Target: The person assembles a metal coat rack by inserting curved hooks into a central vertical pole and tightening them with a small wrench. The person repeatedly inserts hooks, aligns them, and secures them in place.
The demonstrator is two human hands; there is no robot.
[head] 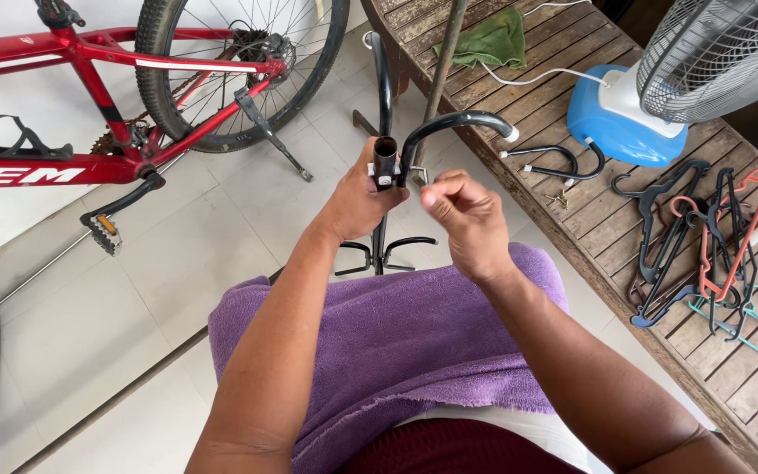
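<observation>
Red bicycle [89, 105] stands on the tiled floor [89, 351] at the upper left, kickstand down. Wooden tabletop [625, 228] along the right carries a blue-based fan [660, 88], a green cloth [489, 39] at its far end, and tangled plastic hangers [712, 237] near its right edge. Purple towel [396, 342] covers the lap.

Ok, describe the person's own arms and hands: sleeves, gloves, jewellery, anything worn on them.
Both arms are bare from the frame's lower edge to the fingertips: no sleeves, gloves or watch show. The left hand and right hand show no rings or bands on the sides facing the camera. Nails look short and unpainted. The only fabric nearby is a fringed purple towel beneath the forearms.
</observation>
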